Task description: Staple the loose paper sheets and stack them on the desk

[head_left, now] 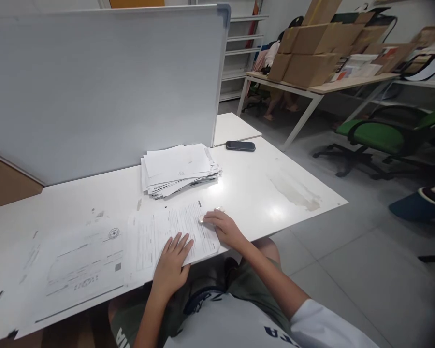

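A printed form (166, 232) lies near the front edge of the white table (261, 188). My left hand (172, 263) rests flat on the form's lower part, fingers stretched out and apart. My right hand (224, 227) sits at the form's right edge, fingers curled around a small pale object (210, 214) that I cannot make out. To the left lies another printed sheet (79, 266) with a round stamp. Behind the form is a stack of papers (177, 169).
A dark phone (240, 146) lies at the table's back right. A large whiteboard panel (105, 82) stands upright along the back. Green office chairs (380, 135) and a table loaded with cardboard boxes (311, 53) stand to the right, where a person sits behind.
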A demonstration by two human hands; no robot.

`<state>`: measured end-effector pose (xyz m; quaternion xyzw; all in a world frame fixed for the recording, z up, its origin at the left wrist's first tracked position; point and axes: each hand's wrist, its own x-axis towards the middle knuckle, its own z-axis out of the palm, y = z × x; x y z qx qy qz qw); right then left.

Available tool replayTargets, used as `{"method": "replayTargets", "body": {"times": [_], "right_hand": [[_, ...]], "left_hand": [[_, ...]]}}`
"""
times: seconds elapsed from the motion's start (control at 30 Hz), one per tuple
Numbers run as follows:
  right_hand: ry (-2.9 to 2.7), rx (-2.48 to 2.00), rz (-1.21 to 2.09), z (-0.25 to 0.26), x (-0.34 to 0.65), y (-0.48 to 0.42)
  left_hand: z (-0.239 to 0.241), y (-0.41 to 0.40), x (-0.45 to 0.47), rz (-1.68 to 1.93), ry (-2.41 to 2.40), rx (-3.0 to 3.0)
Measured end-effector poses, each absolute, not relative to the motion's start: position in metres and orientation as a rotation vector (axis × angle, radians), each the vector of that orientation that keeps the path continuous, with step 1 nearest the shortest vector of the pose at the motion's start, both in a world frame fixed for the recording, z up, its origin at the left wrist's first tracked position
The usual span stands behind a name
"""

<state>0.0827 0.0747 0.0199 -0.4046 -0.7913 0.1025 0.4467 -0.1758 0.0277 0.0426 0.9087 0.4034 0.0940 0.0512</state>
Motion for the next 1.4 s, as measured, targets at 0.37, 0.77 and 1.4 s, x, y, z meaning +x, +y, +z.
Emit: {"method": "replayTargets", "body": {"times": [0.37, 0.77, 1.4], "right_hand": [[-1.906, -0.996, 0.249, 0.010, 0.081, 0.076], [-1.892, -1.088, 0.285, 0.014, 0.075, 0.078], [-1.930, -1.074, 0.196, 0.022, 0.070, 0.087]], "left_hand": [[0.045, 0.022, -0.173, 0.276, 1.246, 2.685], [0.050, 0.019, -0.170, 0.252, 1.249, 2.625], [0.070, 0.016, -0.183, 0.242, 1.396, 2.831]]}}
